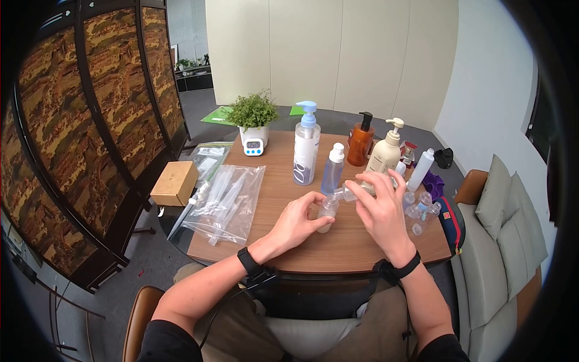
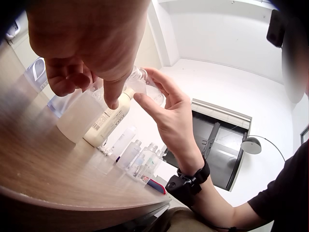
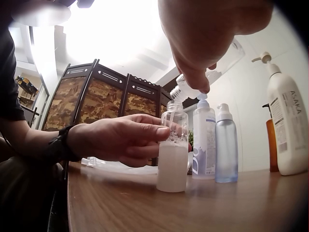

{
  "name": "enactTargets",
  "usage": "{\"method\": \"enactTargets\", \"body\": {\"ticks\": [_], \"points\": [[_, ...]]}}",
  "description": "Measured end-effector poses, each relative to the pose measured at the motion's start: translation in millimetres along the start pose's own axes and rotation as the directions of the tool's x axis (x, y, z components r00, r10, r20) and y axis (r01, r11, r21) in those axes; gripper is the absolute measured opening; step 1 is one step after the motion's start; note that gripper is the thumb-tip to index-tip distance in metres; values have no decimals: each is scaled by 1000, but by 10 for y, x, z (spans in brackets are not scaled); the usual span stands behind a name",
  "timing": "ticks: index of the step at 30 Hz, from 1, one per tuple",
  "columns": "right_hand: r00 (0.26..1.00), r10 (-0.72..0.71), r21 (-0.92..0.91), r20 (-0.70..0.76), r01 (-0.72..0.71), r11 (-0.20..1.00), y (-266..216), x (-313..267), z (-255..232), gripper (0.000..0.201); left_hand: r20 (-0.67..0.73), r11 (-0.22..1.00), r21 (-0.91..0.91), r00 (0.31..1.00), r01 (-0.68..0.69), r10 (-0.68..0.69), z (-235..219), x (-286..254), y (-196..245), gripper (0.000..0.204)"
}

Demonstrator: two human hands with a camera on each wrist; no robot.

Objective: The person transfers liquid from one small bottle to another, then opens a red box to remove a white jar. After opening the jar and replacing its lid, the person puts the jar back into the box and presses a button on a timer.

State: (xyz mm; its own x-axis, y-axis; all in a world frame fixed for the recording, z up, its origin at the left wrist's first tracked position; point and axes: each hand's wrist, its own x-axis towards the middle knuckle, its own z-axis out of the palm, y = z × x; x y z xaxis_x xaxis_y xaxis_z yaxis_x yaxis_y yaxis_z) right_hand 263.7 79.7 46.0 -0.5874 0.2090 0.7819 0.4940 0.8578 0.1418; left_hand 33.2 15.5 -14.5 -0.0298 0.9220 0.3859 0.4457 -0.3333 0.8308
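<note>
My left hand (image 1: 294, 221) grips a small clear bottle (image 3: 172, 166) around its upper part. Cloudy whitish liquid with bubbles fills its lower portion, and it stands upright on the table. Above it, my right hand (image 1: 383, 211) holds a second clear bottle (image 3: 231, 62), tilted with its threaded neck down at the first bottle's open mouth. In the right wrist view the two necks meet or overlap. Just behind the hands is a blue translucent bottle (image 1: 332, 172) with a white top. The cream pump bottle (image 1: 383, 155) stands close behind my right hand.
Several small clear bottles (image 1: 424, 208) stand at the table's right edge by a dark pouch (image 1: 452, 223). At the back are a large pump bottle (image 1: 306, 154), an amber pump bottle (image 1: 360, 145), a potted plant (image 1: 252, 114) and a timer (image 1: 253, 146). A plastic bag (image 1: 232, 208) lies left.
</note>
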Motion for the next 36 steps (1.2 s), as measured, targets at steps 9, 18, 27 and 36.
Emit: {"method": "enactTargets", "body": {"ticks": [9, 18, 27, 36], "points": [[1000, -5, -24, 0, 5, 1000, -16, 2, 4, 57, -2, 1000, -3, 1000, 12, -12, 15, 8, -10, 49], [1000, 13, -27, -7, -13, 1000, -28, -12, 27, 54, -16, 1000, -16, 1000, -10, 10, 33, 11, -61, 47], [1000, 20, -25, -14, -20, 999, -33, -9, 36, 53, -11, 1000, -26, 1000, -15, 15, 33, 8, -55, 48], [1000, 18, -34, -17, -18, 999, -21, -18, 48, 56, -23, 999, -32, 1000, -17, 16, 51, 7, -65, 48]]}}
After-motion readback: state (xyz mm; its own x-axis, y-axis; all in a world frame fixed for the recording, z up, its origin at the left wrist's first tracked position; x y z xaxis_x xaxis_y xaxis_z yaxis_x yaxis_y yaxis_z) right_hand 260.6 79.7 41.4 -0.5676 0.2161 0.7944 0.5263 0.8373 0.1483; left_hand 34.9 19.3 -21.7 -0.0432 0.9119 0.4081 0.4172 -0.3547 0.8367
